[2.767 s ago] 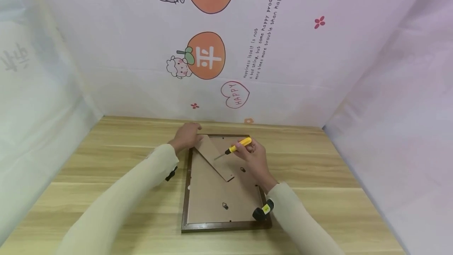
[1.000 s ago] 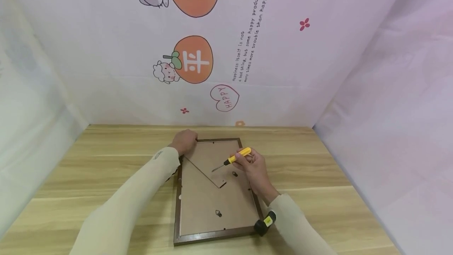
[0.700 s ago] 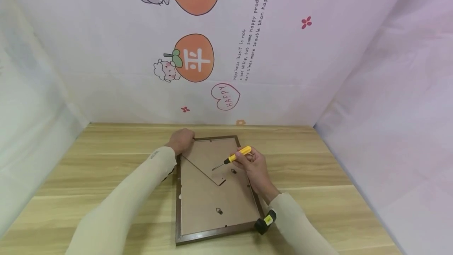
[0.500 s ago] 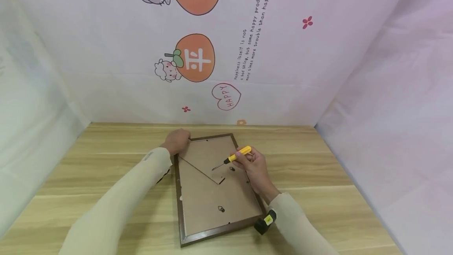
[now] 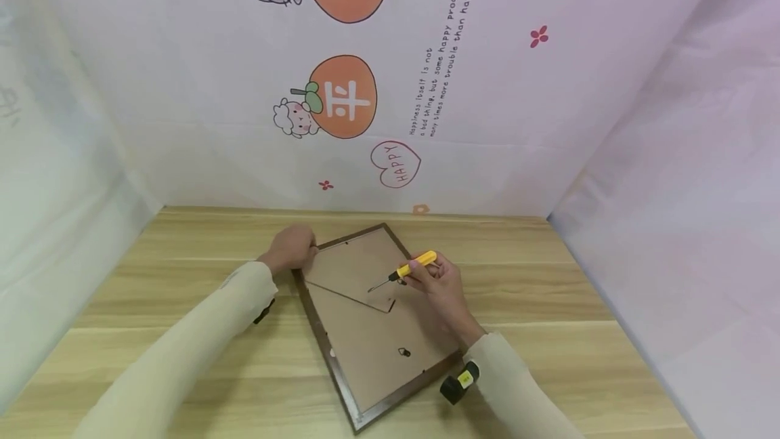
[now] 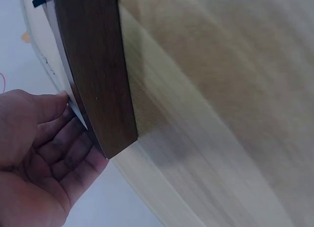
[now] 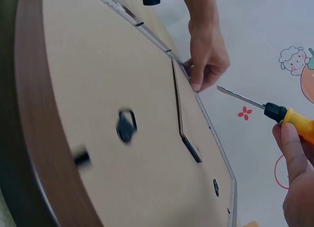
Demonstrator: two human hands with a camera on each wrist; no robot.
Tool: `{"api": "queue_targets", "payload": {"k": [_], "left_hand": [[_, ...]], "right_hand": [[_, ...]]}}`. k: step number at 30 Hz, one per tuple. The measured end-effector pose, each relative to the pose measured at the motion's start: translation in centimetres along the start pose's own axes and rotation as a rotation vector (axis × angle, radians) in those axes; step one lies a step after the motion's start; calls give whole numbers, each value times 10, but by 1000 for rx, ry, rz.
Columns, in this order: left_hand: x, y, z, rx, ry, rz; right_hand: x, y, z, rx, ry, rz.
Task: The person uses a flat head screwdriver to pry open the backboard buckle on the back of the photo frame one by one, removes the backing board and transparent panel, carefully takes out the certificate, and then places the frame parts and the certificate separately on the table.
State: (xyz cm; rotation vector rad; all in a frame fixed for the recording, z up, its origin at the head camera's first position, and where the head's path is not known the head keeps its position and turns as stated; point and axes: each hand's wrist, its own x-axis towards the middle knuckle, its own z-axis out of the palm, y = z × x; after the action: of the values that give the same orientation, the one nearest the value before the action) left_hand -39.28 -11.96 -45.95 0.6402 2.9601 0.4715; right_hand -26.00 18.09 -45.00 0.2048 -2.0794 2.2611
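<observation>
Picture frame (image 5: 365, 347) is on the desk (image 5: 573, 330), back side up and sitting askew. Left hand (image 5: 292, 248) has its far-left corner, thumb on top, fingers curled under the edge. Right hand (image 5: 443, 283) pinches a yellow screwdriver (image 5: 418, 263), tip pointing down above the frame's back, over its stand leg (image 5: 356, 284).

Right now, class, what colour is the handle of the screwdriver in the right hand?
The screwdriver handle is yellow, seen most fully in the head view.
</observation>
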Motion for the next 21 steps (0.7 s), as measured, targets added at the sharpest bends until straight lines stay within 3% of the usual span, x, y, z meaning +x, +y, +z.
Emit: {"api": "queue_targets", "payload": {"k": [8,21], "left_hand": [[-26,1,-5,-29,27,16],[-60,1,6,-131,105,-2]], "right_hand": [[-1,-1,0,29,-26,-12],[0,1,2,28,-26,3]]}}
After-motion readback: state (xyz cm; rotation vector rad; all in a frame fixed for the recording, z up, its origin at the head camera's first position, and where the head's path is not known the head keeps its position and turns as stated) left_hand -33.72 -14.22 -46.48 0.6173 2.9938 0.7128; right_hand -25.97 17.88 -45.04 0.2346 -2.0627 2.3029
